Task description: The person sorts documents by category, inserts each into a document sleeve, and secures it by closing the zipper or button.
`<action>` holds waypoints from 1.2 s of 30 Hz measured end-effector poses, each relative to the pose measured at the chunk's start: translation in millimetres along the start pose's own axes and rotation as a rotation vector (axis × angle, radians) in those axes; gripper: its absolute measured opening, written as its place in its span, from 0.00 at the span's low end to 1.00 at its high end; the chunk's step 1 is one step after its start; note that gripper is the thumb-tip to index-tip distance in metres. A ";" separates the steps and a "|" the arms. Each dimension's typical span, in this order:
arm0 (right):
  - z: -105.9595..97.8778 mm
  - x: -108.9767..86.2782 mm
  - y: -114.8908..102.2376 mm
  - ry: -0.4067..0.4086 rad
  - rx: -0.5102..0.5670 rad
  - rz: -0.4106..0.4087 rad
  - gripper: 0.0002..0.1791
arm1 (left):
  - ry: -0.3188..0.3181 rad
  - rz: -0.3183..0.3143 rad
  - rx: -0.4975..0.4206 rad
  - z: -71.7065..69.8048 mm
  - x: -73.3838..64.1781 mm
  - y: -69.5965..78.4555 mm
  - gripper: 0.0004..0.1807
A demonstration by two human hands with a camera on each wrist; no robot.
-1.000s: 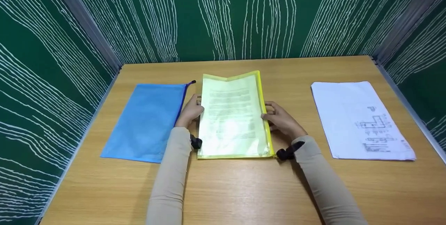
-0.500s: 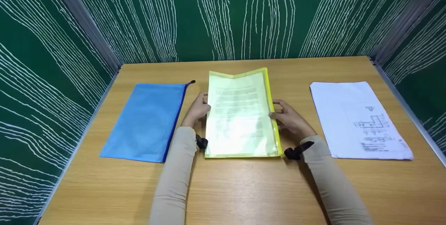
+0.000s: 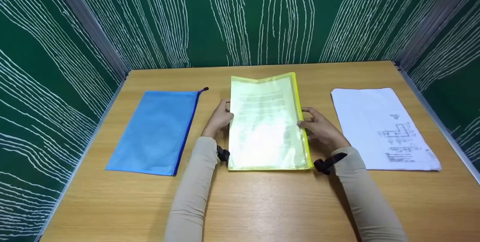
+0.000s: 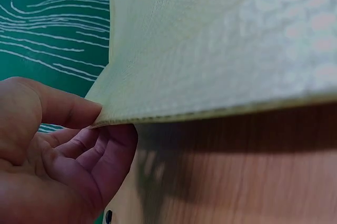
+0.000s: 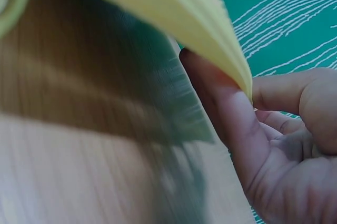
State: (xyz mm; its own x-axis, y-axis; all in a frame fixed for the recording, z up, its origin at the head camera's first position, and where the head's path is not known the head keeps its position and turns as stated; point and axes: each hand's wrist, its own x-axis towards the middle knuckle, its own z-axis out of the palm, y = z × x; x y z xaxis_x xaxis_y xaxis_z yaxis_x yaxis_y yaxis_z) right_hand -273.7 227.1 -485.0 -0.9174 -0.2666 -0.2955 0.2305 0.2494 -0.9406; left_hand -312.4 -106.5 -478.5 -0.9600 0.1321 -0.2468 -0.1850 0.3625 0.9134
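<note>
A yellow see-through zip pouch [image 3: 268,122] with printed sheets inside is held up off the wooden table [image 3: 262,204], its near edge low and its far end raised. My left hand [image 3: 219,118] pinches its left edge, thumb on top and fingers beneath, as the left wrist view shows on the pouch [image 4: 221,45] and the left hand [image 4: 63,150]. My right hand [image 3: 318,127] pinches the right edge the same way; the right wrist view shows the pouch edge [image 5: 179,13] between the thumb and fingers of the right hand [image 5: 274,140].
A blue mesh zip pouch [image 3: 155,131] lies flat to the left. A stack of white printed paper [image 3: 380,127] lies to the right. Green patterned walls [image 3: 240,17] close in the table on three sides.
Both hands have carried the yellow pouch a little to the right, away from the blue pouch and closer to the paper stack.
</note>
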 end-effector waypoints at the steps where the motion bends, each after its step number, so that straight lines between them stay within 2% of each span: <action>1: -1.1 -0.9 0.3 0.003 -0.001 -0.001 0.32 | 0.001 0.004 0.001 1.2 0.1 0.4 0.33; 9: -11.9 -7.0 5.0 0.016 -0.008 -0.012 0.33 | -0.017 0.065 -0.004 11.1 2.4 2.7 0.35; 18: -26.6 -15.5 9.1 0.008 -0.036 -0.032 0.35 | -0.068 0.070 -0.025 22.7 3.5 3.7 0.34; 36: -56.4 -25.3 17.5 -0.015 -0.074 -0.023 0.37 | -0.054 0.095 0.021 46.8 4.9 12.4 0.33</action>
State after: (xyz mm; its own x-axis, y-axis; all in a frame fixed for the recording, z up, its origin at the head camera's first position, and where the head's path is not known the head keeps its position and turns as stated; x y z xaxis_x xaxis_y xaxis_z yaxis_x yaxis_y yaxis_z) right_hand -264.8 290.7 -484.5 -0.9169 -0.2870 -0.2774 0.1845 0.3115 -0.9322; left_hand -309.6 -58.2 -483.4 -0.9602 0.2162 -0.1769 -0.0884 0.3656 0.9266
